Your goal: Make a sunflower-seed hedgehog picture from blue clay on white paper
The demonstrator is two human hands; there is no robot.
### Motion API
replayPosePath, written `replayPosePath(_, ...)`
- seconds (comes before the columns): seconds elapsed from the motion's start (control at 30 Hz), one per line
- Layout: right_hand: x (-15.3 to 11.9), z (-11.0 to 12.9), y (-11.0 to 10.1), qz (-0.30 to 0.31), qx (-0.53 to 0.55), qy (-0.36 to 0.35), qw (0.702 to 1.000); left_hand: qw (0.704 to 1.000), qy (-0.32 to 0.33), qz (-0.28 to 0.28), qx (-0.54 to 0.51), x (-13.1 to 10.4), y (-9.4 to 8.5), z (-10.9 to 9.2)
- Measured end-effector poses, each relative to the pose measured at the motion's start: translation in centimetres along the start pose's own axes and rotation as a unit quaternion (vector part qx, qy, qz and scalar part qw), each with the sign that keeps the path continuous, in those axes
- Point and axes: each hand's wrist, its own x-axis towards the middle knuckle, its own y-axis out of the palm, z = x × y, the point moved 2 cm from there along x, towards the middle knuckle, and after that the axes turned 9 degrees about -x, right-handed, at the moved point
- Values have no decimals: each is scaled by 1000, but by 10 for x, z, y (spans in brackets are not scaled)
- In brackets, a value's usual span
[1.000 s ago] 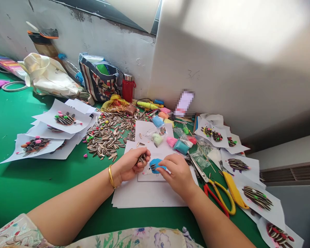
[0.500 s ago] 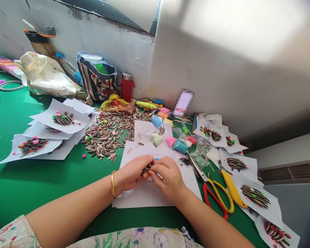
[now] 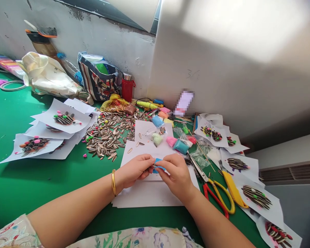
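My left hand (image 3: 134, 170) and my right hand (image 3: 176, 174) meet over a stack of white paper (image 3: 147, 193) on the green table (image 3: 41, 179). Between their fingertips lies a blue clay shape (image 3: 158, 165), mostly hidden by the fingers. The left hand is curled shut, wears a gold bangle, and held sunflower seeds a moment ago; those seeds are hidden now. The right hand pinches at the blue clay's near edge. A big heap of striped sunflower seeds (image 3: 105, 136) lies just beyond the paper to the left.
Finished seed-and-clay pictures on paper sheets lie at left (image 3: 62, 119) and right (image 3: 255, 196). Red and yellow scissors (image 3: 219, 196), small clay bags (image 3: 181, 146), a red flask (image 3: 127, 88), a striped bag (image 3: 99, 77) and a white sack (image 3: 45, 74) stand along the wall.
The right hand went from the blue clay to the left hand's seeds, then back onto the clay. Both hands now sit closer together over it.
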Motion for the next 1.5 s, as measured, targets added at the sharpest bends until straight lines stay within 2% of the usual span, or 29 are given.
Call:
replayPosePath(0.1, 0, 0, -2, 5, -25, -28, 999, 1000, -4, 16, 16, 0, 0, 1)
replayPosePath(0.17, 1, -2, -5, 3, -19, -12, 1000, 1000, 3, 12, 22, 1, -1, -1)
replayPosePath(0.23, 3, -7, -8, 12, -3, 16, 1000, 1000, 24, -16, 11, 2, -3, -4)
replayPosePath(0.33, 4, -15, -8, 76, 13, 41, 996, 995, 62, -74, -32, 4, -9, -11)
replayPosePath(0.4, 3, -18, -4, 123, 5, 33, 992, 991, 71, -93, -60, 6, -12, -14)
replayPosePath(0.47, 1, -18, 1, 144, -18, 16, 989, 989, 74, -99, -79, 6, -15, -16)
replayPosePath(0.7, -3, -13, 13, 143, -122, -41, 981, 989, 70, -95, -86, 7, -16, -14)
replayPosePath(1.13, -2, -7, 16, 144, -192, -105, 965, 990, 69, -92, -86, 8, -15, -14)
replayPosePath(1.5, -2, -8, 16, 155, -206, -97, 961, 990, 67, -86, -86, 7, -14, -14)
